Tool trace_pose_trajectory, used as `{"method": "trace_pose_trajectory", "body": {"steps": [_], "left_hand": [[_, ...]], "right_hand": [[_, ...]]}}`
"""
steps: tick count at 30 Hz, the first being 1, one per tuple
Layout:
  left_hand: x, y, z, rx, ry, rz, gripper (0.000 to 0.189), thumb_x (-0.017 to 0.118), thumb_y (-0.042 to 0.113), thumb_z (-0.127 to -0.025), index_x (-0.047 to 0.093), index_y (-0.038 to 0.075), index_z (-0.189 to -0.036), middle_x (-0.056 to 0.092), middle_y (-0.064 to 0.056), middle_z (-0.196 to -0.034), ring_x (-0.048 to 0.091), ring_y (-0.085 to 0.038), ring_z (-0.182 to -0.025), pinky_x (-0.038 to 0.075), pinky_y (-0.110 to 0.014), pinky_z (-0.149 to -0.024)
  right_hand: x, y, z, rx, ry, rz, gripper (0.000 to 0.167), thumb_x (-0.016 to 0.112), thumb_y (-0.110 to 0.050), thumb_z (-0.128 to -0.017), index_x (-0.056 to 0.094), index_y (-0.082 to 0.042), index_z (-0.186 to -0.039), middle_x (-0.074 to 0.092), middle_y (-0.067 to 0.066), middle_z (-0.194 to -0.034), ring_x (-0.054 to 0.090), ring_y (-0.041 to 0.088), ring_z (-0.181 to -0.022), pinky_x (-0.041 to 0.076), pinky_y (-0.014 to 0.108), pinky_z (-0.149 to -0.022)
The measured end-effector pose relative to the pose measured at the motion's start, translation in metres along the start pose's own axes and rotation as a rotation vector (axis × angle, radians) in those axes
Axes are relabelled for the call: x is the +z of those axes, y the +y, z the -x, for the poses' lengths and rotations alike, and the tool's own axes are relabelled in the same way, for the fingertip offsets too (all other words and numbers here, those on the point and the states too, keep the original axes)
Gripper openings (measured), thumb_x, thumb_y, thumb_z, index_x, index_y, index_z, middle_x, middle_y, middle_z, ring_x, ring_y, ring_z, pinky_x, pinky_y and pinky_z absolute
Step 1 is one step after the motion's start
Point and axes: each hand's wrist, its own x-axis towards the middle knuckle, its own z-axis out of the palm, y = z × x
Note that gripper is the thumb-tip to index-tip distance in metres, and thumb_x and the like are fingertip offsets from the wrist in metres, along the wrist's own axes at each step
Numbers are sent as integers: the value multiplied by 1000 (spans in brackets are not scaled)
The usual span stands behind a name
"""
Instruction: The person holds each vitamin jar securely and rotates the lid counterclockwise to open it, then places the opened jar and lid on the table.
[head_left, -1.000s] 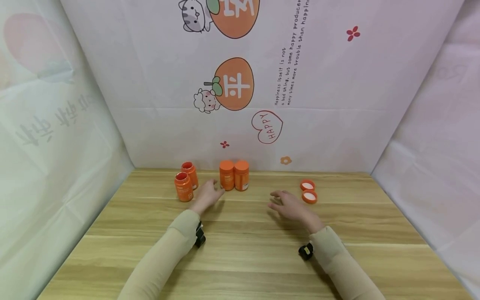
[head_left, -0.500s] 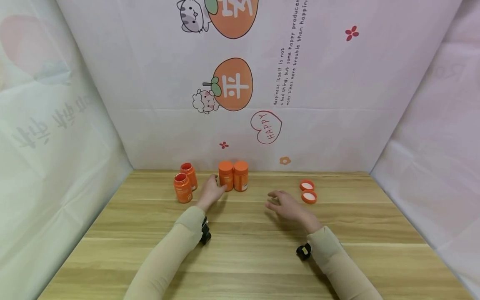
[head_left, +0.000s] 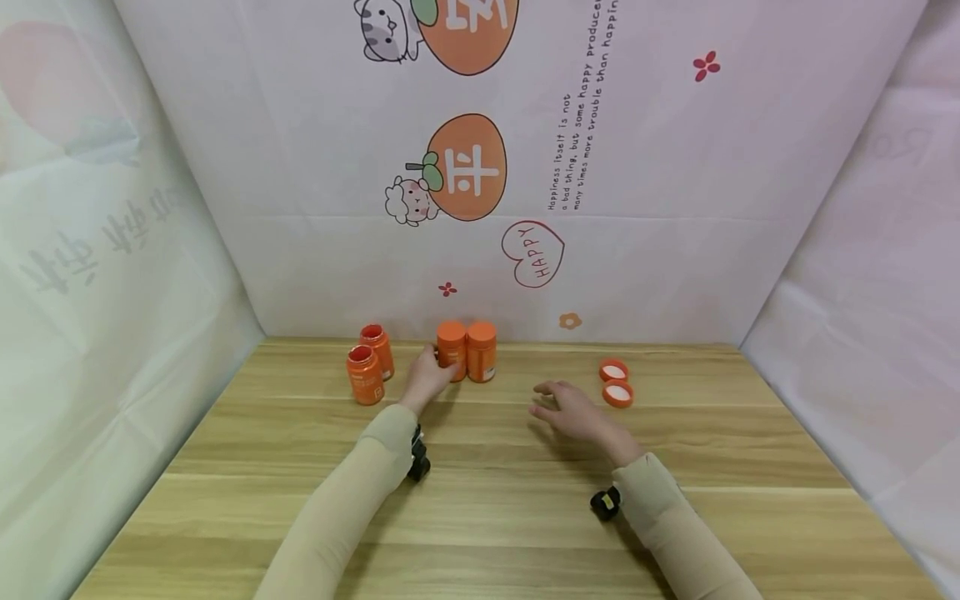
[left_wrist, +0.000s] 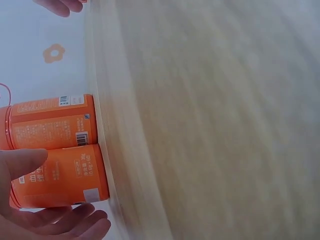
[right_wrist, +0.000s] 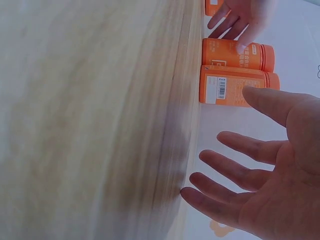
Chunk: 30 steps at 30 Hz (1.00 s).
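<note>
In the head view, two capped orange bottles stand side by side at the back wall. My left hand [head_left: 429,379] is round the left capped bottle [left_wrist: 60,177], thumb across its front and fingers along its left side. Touching its right side is the other capped bottle [head_left: 482,354]. My right hand [head_left: 573,412] hovers over the table with fingers spread and holds nothing; the right wrist view shows its fingers [right_wrist: 235,170] apart from the bottles. Left of my left hand stand two uncapped orange bottles, the front one [head_left: 365,377] and the rear one [head_left: 378,352].
Two orange caps, a rear one [head_left: 613,371] and a front one [head_left: 618,393], lie inner side up to the right of my right hand. A white printed sheet [head_left: 645,167] backs the wooden table [head_left: 510,517], with white sheets at both sides.
My left hand has moved right from beside the uncapped bottles and come round the left capped bottle. My right hand has shifted only slightly to the left.
</note>
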Motion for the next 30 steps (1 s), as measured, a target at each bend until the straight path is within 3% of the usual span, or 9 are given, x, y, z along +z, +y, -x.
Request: {"method": "trace_pose_trajectory", "body": {"steps": [12,30], "left_hand": [[5,-4,-4,31,31,24,53,71,21,-84,48,-1,-127,57,-21,-128,54,-35,-117,42,-46,-100],[6,-4,-1,-25,40,77,55,74,18,-82,46,2,-126,55,-18,-129,52,-32,-121,40,-46,-103]], "right_hand": [[0,1,-1,3,6,-15,50,56,-32,-95,50,1,-132,53,19,-133,49,36,-124,40,50,-101],[-2,1,2,-4,-2,-26,52,56,-32,-95,48,1,-134,52,19,-134,50,36,-123,42,50,-99]]}}
